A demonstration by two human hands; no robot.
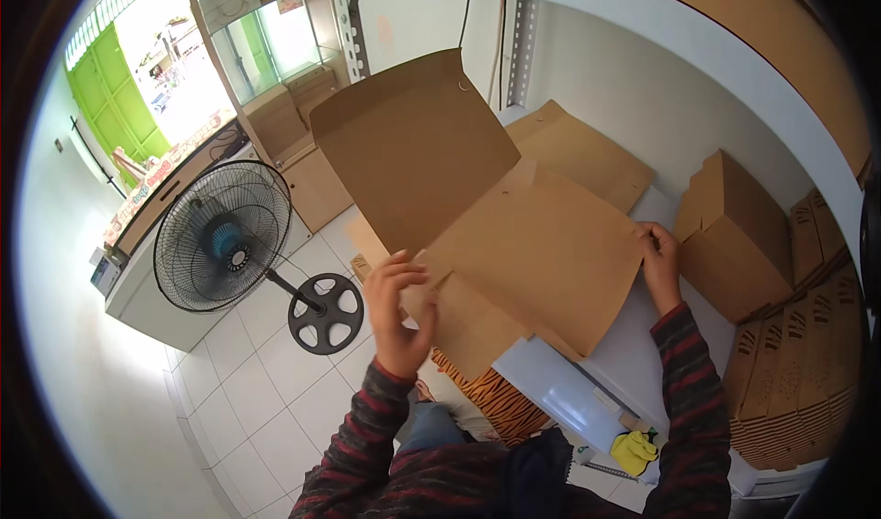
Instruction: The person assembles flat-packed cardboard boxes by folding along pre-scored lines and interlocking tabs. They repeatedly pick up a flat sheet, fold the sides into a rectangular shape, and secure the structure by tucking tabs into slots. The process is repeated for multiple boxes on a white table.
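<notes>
A partly unfolded brown cardboard box (541,253) lies in front of me on a light table, its big lid panel (418,152) standing up and leaning away to the left. At its right edge my right hand (659,260) is closed, thumb and fingers pinching the cardboard rim. Beside the left edge, near a small side flap (477,322), my left hand (401,312) is raised with fingers curved and apart, nothing visible in it. Whether its fingertips touch the cardboard, I cannot tell. Behind the box lies another flat cardboard piece (587,156).
A closed cardboard box (734,234) stands on the right, beside rows of stacked folded cartons (794,363). Yellow gloves (633,451) hang by the table's (560,390) front edge, near a tiger-striped cover (491,400). A black pedestal fan (225,239) stands on the tiled floor at left.
</notes>
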